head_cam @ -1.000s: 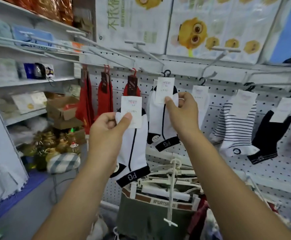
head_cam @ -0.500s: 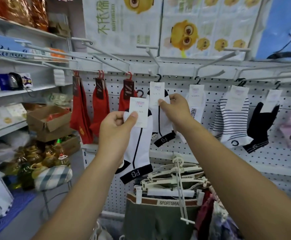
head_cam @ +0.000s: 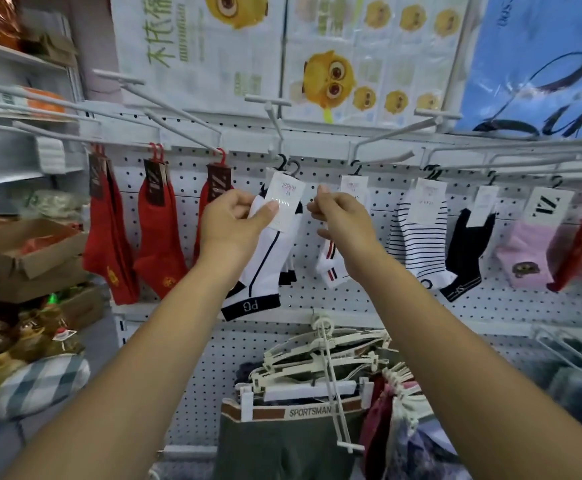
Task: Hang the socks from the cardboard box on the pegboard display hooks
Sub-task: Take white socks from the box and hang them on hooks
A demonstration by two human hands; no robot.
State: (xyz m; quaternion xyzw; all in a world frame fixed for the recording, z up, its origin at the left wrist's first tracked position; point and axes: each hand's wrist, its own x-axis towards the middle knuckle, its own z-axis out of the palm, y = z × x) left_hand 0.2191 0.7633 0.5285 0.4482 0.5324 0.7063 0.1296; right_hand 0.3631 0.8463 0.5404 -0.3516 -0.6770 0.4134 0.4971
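My left hand [head_cam: 234,221] pinches the paper label of a white sock with black trim [head_cam: 265,268] marked PG. It holds the sock up against the pegboard [head_cam: 352,299]. The sock's black hanger hook [head_cam: 295,167] is at the tip of a white display hook [head_cam: 275,133], beside a matching sock that hangs just behind. My right hand [head_cam: 343,220] is just right of that sock, fingers curled together with nothing visibly in them. It covers part of a white sock with red and navy stripes [head_cam: 331,270]. The cardboard box [head_cam: 23,252] sits on a shelf at far left.
Red socks [head_cam: 158,237] hang left of my hands. A striped sock [head_cam: 417,244], a black sock [head_cam: 464,251] and a pink sock [head_cam: 525,254] hang to the right. Plastic hangers with SPORTSMAN underwear [head_cam: 293,410] jut out below. Long bare hooks stick out overhead.
My left hand raised the PG sock up and right to the display hook. My right hand let go of the hung sock's label and shifted right. The camera tilted upward.
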